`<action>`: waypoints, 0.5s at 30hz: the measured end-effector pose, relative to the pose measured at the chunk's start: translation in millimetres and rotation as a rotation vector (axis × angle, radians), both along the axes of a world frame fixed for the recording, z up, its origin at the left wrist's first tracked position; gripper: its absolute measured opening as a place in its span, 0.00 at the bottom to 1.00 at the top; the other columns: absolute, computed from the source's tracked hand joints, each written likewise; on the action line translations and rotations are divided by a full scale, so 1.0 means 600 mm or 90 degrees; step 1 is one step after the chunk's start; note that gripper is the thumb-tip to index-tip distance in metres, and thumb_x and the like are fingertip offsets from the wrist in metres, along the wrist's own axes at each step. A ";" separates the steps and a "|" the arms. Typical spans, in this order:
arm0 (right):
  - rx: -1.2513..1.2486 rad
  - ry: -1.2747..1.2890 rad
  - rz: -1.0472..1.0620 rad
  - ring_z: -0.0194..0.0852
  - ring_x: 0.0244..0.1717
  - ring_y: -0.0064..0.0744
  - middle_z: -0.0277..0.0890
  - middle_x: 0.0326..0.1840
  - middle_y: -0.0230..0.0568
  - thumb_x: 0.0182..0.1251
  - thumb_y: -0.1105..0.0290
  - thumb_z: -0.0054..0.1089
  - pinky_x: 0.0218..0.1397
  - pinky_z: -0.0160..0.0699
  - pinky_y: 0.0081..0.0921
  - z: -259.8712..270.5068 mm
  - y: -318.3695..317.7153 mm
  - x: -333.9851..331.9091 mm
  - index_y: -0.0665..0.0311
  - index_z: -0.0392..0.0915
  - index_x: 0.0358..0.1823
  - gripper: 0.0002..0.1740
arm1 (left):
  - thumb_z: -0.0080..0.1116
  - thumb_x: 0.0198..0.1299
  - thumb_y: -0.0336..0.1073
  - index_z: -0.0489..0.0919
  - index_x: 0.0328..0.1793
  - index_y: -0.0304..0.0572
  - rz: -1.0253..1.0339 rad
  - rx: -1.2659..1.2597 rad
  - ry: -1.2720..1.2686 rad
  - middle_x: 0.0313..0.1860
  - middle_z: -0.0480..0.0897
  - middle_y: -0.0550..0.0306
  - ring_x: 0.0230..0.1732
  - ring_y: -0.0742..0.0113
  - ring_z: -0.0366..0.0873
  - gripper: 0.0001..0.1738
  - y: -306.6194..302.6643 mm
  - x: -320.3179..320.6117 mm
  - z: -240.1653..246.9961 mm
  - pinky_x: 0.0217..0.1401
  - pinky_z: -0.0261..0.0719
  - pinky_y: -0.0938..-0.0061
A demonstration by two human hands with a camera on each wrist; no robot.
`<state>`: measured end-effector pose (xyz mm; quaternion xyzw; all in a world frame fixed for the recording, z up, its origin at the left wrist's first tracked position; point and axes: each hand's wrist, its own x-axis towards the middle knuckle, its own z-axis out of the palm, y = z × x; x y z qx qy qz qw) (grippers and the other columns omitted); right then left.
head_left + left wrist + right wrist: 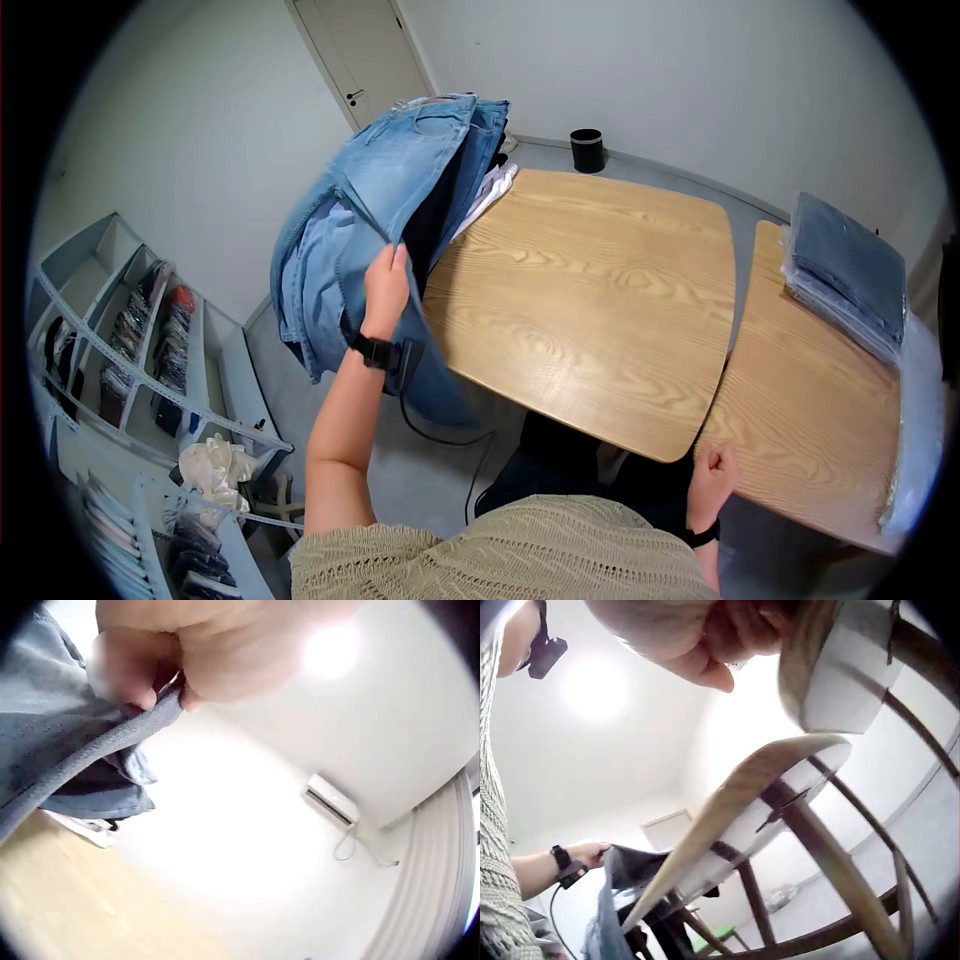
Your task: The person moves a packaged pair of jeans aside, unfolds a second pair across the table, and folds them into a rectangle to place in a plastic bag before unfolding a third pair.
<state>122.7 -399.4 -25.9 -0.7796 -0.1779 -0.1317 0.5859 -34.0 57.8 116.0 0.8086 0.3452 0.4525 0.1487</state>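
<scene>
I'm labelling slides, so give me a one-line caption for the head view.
The left hand grips blue denim beside a wooden table.

The head view looks down on the table (590, 290) and denim (395, 160); the left wrist's meets the denim close up. The right wrist's, looking up from low, shares both.

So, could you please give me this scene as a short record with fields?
Left grip: pinches the edge of a blue denim garment
Right grip: loosely curled beside the tables, nothing visibly held
Denim: heaped at the left end of the near wooden table
Second table: to the right, carrying plastic-wrapped packages
Floor: black bin by the far wall
Left side: shelving holding assorted items
</scene>
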 end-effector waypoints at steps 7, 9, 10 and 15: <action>-0.029 0.209 0.424 0.65 0.23 0.20 0.73 0.34 0.38 0.52 0.74 0.71 0.27 0.66 0.16 0.046 0.066 -0.037 0.65 0.70 0.51 0.25 | 0.46 0.70 0.41 0.69 0.30 0.36 -0.265 -0.182 -0.051 0.19 0.67 0.59 0.19 0.75 0.66 0.17 -0.181 0.112 0.058 0.21 0.69 0.75; 0.039 0.142 0.453 0.69 0.25 0.18 0.73 0.50 0.46 0.51 0.75 0.72 0.28 0.70 0.17 0.035 0.090 -0.048 0.66 0.60 0.64 0.39 | 0.46 0.70 0.39 0.68 0.30 0.36 -0.324 -0.188 -0.032 0.19 0.68 0.61 0.21 0.76 0.66 0.16 -0.245 0.126 0.063 0.22 0.69 0.76; 0.042 0.141 0.456 0.69 0.25 0.18 0.73 0.50 0.46 0.51 0.75 0.72 0.28 0.70 0.17 0.040 0.095 -0.053 0.66 0.60 0.64 0.39 | 0.45 0.70 0.39 0.67 0.29 0.36 -0.366 -0.225 -0.030 0.19 0.67 0.62 0.21 0.76 0.65 0.17 -0.280 0.132 0.066 0.22 0.68 0.76; -0.015 0.199 0.456 0.78 0.40 0.35 0.63 0.65 0.53 0.54 0.71 0.70 0.40 0.76 0.23 0.047 0.113 -0.056 0.68 0.53 0.69 0.44 | 0.47 0.70 0.40 0.66 0.28 0.41 -0.620 -0.314 0.071 0.24 0.66 0.68 0.26 0.82 0.63 0.17 -0.434 0.151 0.053 0.27 0.68 0.80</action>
